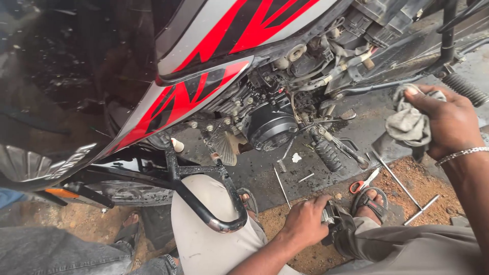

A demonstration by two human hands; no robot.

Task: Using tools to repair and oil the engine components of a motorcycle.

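I squat beside a motorcycle with a silver, red and black fuel tank [239, 30] and an exposed black engine [269, 125]. My right hand [448, 122] is raised at the right and holds a crumpled grey rag [410, 122]. Low in the view, my left hand [305, 221] is closed on a dark metal part [336, 221] resting by my knee on the ground. A black crash guard bar [204, 211] curves in front of my left knee.
Red-handled scissors [362, 182], a long T-handle wrench [402, 186], a thin rod [281, 186] and a spring [281, 165] lie on the wet, sandy ground. A footpeg [328, 155] hangs under the engine. Another person's jeans-clad leg and sandalled foot [127, 226] are at the lower left.
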